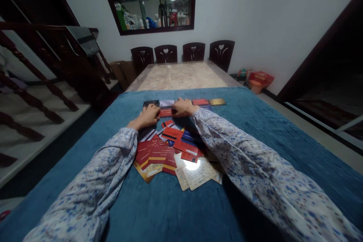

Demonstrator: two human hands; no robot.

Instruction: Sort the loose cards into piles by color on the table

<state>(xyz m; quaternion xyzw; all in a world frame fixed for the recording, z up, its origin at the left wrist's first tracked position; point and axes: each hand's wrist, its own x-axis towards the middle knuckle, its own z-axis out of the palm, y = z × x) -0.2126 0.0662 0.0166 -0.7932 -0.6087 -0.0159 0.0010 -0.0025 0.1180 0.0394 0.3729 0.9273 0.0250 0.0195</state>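
A red card [166, 112] lies between my two hands, below a pale silvery card [167, 103] in the back row. My left hand [150, 114] rests at its left edge, fingers slightly apart and lying on the cloth and cards, in front of a black card [151, 103]. At the red card's right edge, my right hand [183, 107] has its fingers bent down and pinched on it. Nearer me spreads a loose heap: dark red cards [159, 151], a blue card [190, 137], bright red cards [172, 134] and cream cards [198, 174].
The back row continues right with a red card [200, 101] and a gold card [217, 101]. A blue cloth [136, 204] covers the near table; beyond it shows the marble-patterned tabletop [187, 75]. Several dark chairs [193, 51] stand at the far end, beside a wooden railing [36, 72].
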